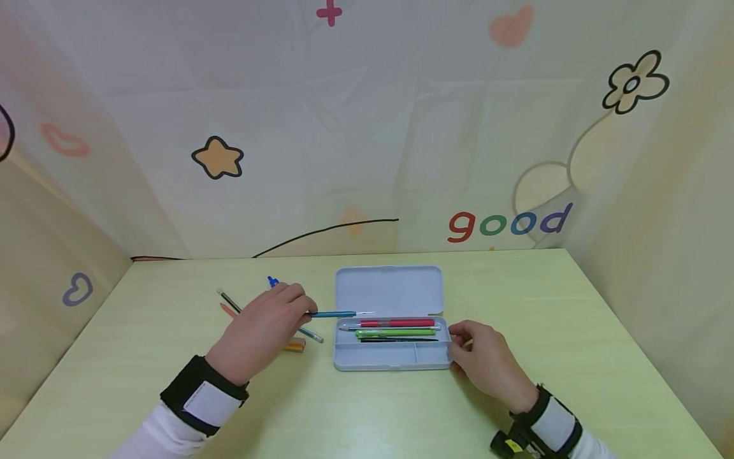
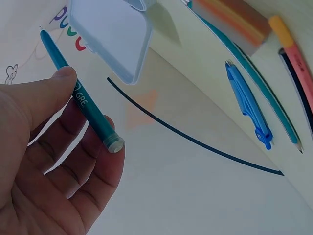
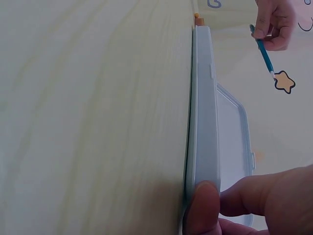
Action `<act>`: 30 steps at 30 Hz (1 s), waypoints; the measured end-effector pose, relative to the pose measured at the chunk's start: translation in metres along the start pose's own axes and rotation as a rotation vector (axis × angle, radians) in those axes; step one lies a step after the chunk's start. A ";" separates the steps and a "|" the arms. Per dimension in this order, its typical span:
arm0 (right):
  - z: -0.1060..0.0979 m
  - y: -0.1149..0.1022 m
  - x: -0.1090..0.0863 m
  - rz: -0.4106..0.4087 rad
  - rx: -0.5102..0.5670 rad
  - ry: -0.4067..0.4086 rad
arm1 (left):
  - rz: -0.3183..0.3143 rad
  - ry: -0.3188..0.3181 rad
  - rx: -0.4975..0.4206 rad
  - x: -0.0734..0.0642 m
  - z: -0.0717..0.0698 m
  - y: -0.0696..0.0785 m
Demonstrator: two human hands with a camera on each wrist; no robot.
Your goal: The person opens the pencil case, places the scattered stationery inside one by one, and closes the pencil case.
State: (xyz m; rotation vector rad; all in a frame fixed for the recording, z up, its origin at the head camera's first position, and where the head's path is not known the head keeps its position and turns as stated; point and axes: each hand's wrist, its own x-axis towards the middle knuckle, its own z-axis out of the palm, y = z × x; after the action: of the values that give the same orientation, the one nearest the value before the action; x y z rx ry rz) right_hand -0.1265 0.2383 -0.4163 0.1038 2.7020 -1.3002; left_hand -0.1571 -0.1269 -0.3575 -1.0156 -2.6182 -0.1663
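My left hand (image 1: 266,328) holds a slim teal pen (image 2: 95,115) between thumb and fingers, its thin tip pointing right toward the pencil case. The pen is raised off the table, left of the case. The open pale-blue pencil case (image 1: 373,358) lies with its lid (image 1: 390,290) folded back. Inside its long compartment are a red pen (image 1: 413,323), a bright green pen (image 1: 395,332) and a thin black pencil (image 1: 395,340). At the case's right end, my right hand (image 1: 487,357) grips the side wall between thumb and fingers.
Left of the case, partly under my left hand, lie a blue compass-like tool (image 2: 247,105), a teal pencil (image 2: 261,85), a salmon-pink marker (image 2: 298,63), a dark pencil (image 1: 229,299) and an orange-brown block (image 1: 295,345). A printed cloth (image 1: 367,127) hangs behind the table.
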 end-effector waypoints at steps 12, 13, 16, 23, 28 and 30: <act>0.000 0.001 0.001 -0.008 0.005 -0.006 | 0.041 0.040 0.000 0.017 0.005 0.012; 0.000 0.001 0.001 -0.008 0.006 -0.008 | 0.043 0.043 -0.002 0.019 0.005 0.013; 0.000 0.001 0.001 -0.009 0.007 -0.010 | 0.044 0.044 -0.017 0.023 0.007 0.016; -0.001 0.001 0.002 -0.004 0.006 -0.005 | 0.036 0.014 -0.046 0.037 0.010 0.025; 0.000 0.000 0.001 -0.002 0.005 -0.005 | 0.040 -0.009 -0.070 0.045 0.013 0.031; 0.000 0.000 0.001 -0.004 0.005 -0.005 | 0.043 -0.012 -0.072 0.048 0.015 0.033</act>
State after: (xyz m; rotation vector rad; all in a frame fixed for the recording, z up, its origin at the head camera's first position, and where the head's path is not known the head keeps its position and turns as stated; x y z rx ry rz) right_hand -0.1277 0.2380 -0.4167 0.0958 2.6961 -1.3071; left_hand -0.1724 -0.0688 -0.3558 -1.0989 -2.6154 -0.2462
